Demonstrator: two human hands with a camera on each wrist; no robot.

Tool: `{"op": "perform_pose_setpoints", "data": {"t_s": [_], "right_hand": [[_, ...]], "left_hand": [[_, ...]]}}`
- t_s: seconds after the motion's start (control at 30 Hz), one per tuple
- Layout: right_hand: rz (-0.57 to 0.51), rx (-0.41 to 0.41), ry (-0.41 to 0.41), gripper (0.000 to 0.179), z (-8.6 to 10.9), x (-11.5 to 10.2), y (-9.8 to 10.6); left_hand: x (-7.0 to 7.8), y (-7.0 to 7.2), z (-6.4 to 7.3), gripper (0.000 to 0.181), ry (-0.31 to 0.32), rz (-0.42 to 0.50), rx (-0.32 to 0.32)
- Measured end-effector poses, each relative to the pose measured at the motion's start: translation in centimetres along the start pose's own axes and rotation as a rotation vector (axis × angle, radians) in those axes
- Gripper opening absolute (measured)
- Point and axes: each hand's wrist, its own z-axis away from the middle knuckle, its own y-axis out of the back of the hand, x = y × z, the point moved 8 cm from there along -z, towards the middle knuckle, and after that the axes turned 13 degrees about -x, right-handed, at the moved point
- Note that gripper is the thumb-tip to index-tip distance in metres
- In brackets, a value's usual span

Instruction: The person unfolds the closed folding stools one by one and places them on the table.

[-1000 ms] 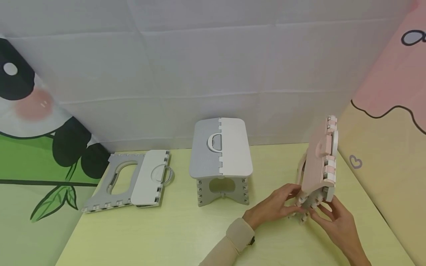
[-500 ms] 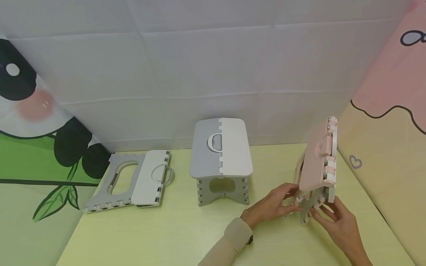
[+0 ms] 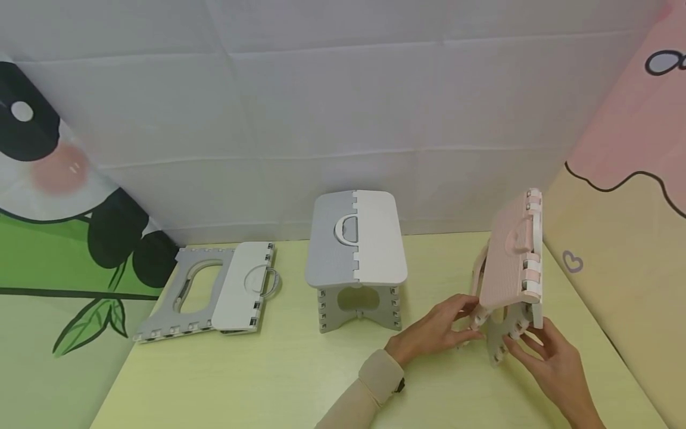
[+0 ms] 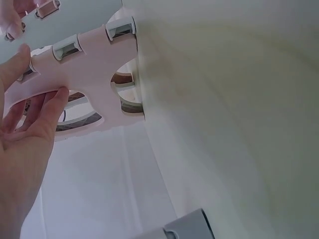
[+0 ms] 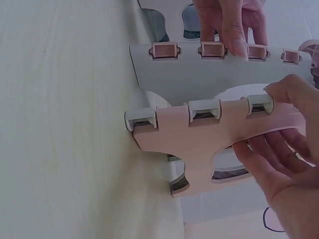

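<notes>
Pink-and-white folding stool (image 3: 509,256), partly unfolded, at the right of the tabletop (image 3: 257,387), with its top tilted steeply. Held low down by both hands: at the left by the left hand (image 3: 436,328), curled to a pinch round the left leg panel (image 4: 89,69), with thumb on its slotted edge and fingers in its cutout; at the right by the right hand (image 3: 554,360), curled likewise round the right leg panel (image 5: 194,142). Hard to judge any contact between legs and tabletop. Well apart to the left, a grey-and-white upright stool (image 3: 377,238), unfolded. Farther left, a grey-and-white flat-lying stool (image 3: 236,304), partly folded. Behind, a pale cloth (image 3: 332,107); at the sides, cartoon-printed panels (image 3: 32,250).
</notes>
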Motion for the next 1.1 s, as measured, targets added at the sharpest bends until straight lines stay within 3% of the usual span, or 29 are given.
{"op": "perform_pose_setpoints", "data": {"t_s": [1.1], "right_hand": [[0.022, -0.004, -0.046, 0.065, 0.9, 0.6, 1.2]], "left_hand": [[0.0, 0.7, 0.9, 0.058, 0.0, -0.016, 0.016]]}}
